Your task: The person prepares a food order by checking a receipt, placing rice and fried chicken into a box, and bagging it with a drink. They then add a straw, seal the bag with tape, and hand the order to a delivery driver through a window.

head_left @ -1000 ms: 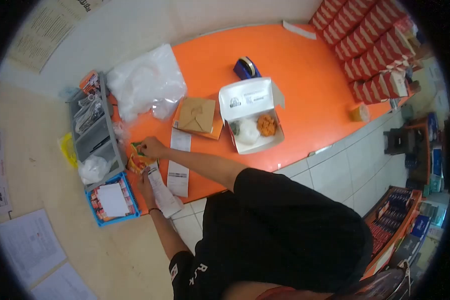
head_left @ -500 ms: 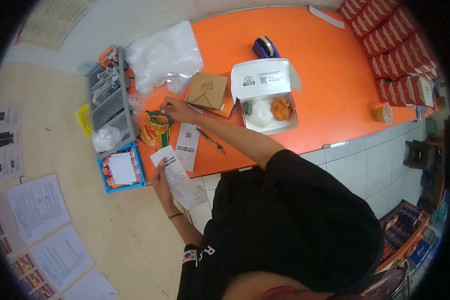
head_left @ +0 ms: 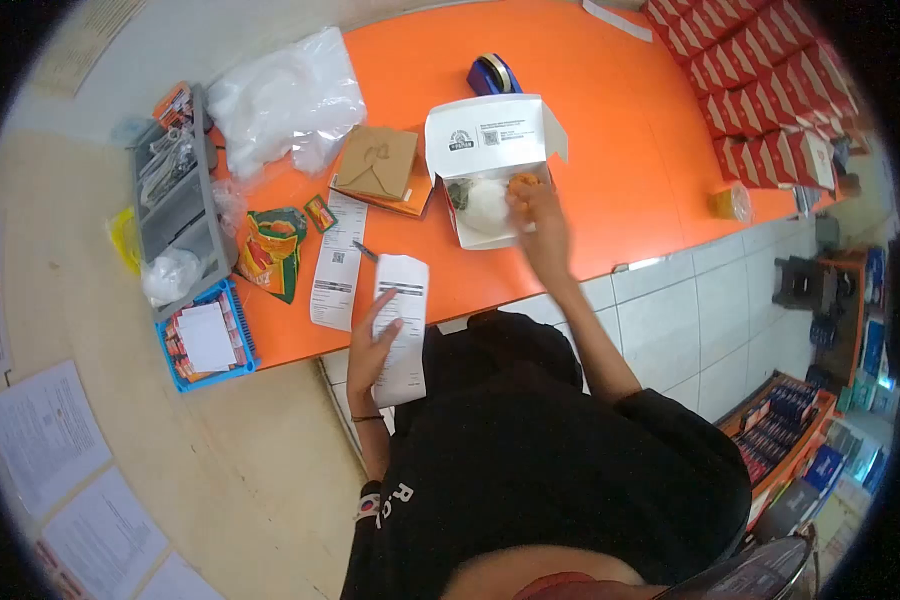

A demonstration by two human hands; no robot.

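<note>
My left hand (head_left: 372,350) grips a long printed receipt (head_left: 405,345) near the table's front edge. My right hand (head_left: 545,232), smeared by motion, hovers over the right side of an open white meal box (head_left: 486,232). Its fingers overlap the fried chicken (head_left: 523,183); whether they hold anything I cannot tell. White rice (head_left: 488,208) and a dark green item (head_left: 458,194) sit beside the chicken. Left of the box lie a second receipt (head_left: 335,270), a pen (head_left: 364,249), a small sachet (head_left: 320,213) and a green-orange packet (head_left: 270,252).
A folded brown paper carton (head_left: 375,162) lies behind the receipts. A grey divided tray (head_left: 185,215) and a blue basket (head_left: 247,325) line the left edge. Plastic bags (head_left: 290,95), a tape dispenser (head_left: 493,75), stacked red boxes (head_left: 770,100) and a cup (head_left: 732,203) stand farther off.
My right hand has moved from the green-orange packet rightward to the meal box. The receipt in my left hand has shifted right and turned more upright. The camera view has shifted slightly.
</note>
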